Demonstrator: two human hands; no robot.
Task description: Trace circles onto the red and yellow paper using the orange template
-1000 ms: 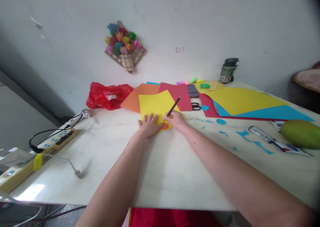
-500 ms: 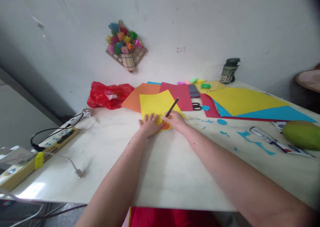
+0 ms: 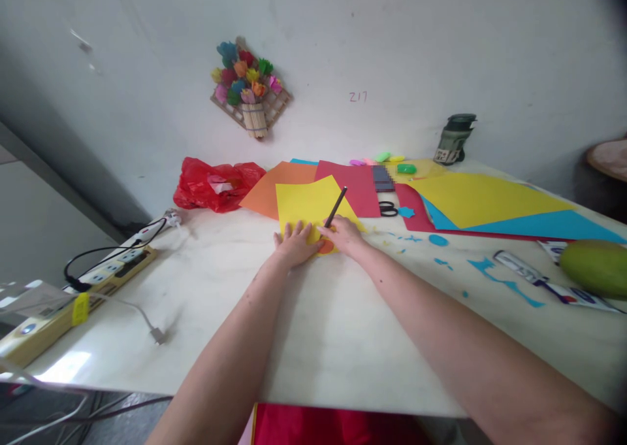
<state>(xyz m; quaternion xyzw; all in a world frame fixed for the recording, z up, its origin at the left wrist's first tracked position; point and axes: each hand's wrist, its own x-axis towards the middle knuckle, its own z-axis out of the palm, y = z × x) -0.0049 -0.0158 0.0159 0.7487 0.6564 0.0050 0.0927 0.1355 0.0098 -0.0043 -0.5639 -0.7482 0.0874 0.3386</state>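
Note:
My left hand [image 3: 297,245] lies flat with fingers spread on the lower part of a yellow sheet of paper [image 3: 308,200]. A small orange paper circle [image 3: 325,246] rests near the sheet's bottom edge, between my two hands. My right hand [image 3: 343,234] grips a dark pencil-like stick [image 3: 336,206], slanted with its upper end to the right. Its lower tip is hidden by my fingers, close to the orange circle. Behind the yellow sheet lie an orange sheet [image 3: 262,197] and a red sheet [image 3: 355,193].
Black-handled scissors [image 3: 388,209] and blue paper scraps [image 3: 481,266] lie to the right, with glue tubes [image 3: 519,266] and a green mango-like fruit [image 3: 595,268] beyond. At the back are a red plastic bag [image 3: 206,187] and a bottle [image 3: 455,139]. A power strip [image 3: 112,272] sits at left.
The stick in my right hand stands slightly more upright, its top shifted a little left. My left hand keeps its place on the yellow sheet. The whole view has shifted slightly.

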